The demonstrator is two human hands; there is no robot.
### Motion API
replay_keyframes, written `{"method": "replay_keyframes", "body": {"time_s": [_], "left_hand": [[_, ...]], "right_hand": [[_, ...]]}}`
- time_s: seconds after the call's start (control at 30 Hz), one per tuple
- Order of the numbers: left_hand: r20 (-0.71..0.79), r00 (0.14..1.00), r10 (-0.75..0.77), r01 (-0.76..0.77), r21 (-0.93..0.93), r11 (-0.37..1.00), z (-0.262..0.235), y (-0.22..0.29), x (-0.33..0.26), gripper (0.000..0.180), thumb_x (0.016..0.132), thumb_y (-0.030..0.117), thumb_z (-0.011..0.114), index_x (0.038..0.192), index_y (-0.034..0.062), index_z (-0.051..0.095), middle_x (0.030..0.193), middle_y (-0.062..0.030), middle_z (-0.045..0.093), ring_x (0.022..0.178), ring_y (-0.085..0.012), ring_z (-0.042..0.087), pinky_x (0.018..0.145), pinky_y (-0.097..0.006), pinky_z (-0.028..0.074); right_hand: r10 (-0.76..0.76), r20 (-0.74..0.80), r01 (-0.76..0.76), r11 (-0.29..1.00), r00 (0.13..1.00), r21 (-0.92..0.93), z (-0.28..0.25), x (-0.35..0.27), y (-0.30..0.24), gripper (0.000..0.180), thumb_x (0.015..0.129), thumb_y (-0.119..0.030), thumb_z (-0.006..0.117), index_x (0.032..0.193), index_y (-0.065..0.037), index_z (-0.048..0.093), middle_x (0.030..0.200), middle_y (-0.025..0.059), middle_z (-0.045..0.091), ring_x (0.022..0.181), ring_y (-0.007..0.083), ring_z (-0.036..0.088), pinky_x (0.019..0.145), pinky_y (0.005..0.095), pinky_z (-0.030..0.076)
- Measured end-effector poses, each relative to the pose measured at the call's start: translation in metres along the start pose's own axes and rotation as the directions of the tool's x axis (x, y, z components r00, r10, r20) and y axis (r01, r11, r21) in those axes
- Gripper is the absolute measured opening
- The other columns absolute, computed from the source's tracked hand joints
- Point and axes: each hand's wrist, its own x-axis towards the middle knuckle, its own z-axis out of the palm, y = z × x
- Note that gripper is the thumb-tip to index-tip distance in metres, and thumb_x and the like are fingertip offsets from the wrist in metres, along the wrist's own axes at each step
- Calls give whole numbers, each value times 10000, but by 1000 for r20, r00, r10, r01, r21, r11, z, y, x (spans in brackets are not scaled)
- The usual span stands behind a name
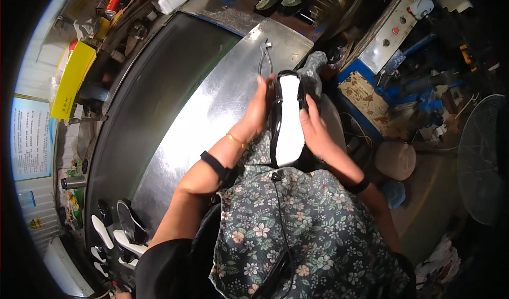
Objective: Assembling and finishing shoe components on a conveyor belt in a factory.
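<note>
A black shoe (289, 119) with a flat white sole-shaped face turned up lies lengthwise before my body, above the floral apron. My left hand (258, 105) closes on its left side, the fingertips mostly hidden behind the shoe. Along the opposite edge rests my right hand (318, 129), thumb on the rim and the other fingers out of sight underneath. Just beyond my left fingertips, metal pliers (264, 56) lie on the shiny metal tabletop (212, 103); I cannot tell if hand and handles touch.
A dark conveyor belt (154, 95) curves along the table's left. Several black shoes and white sole pieces (102, 231) sit at the lower left. On the right stand a blue machine (413, 92), a control panel (389, 39), a pale bucket (395, 160) and a fan (482, 158).
</note>
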Motion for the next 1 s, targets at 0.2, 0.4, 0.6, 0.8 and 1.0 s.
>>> {"method": "replay_keyframes", "body": {"time_s": [0.2,0.4,0.6,0.8,1.0], "left_hand": [[74,957,-280,255,239,937,18,5,74,509,1015,461,432,1184,20,623,1020,-82,693,860,-207,654,814,-327,530],[-29,1000,12,17,824,566,14,-9,78,392,976,230,389,1133,-48,616,1041,-258,671,939,-344,643,856,-425,489],[209,905,-370,396,-100,913,2,4,68,235,940,273,552,980,74,672,870,-66,695,770,-186,672,706,-297,545],[227,960,-163,257,-493,831,-54,66,0,274,932,267,585,946,7,669,870,-146,689,902,-296,689,765,-427,583],[6,995,-100,84,-588,804,-106,27,-5,306,924,255,515,910,-6,676,912,-181,716,956,-370,676,826,-502,568]], "right_hand": [[611,209,-634,646,763,425,-25,114,14,806,981,-653,299,1273,55,548,1001,110,680,905,294,641,840,371,490],[49,-67,-83,635,997,-768,4,122,-18,260,976,-249,471,888,-28,576,813,147,649,859,373,654,768,430,529],[42,-237,67,897,971,437,12,99,42,212,1019,-195,502,1117,-33,597,983,96,619,820,222,613,774,366,499],[-80,506,-159,898,859,411,0,-11,-31,635,1027,-386,468,1509,-30,261,1474,165,388,1327,231,405,1106,349,310],[24,623,-460,697,782,551,9,-15,-3,594,1043,-297,470,1518,-15,253,1489,108,394,1347,150,363,1108,288,290]]}}
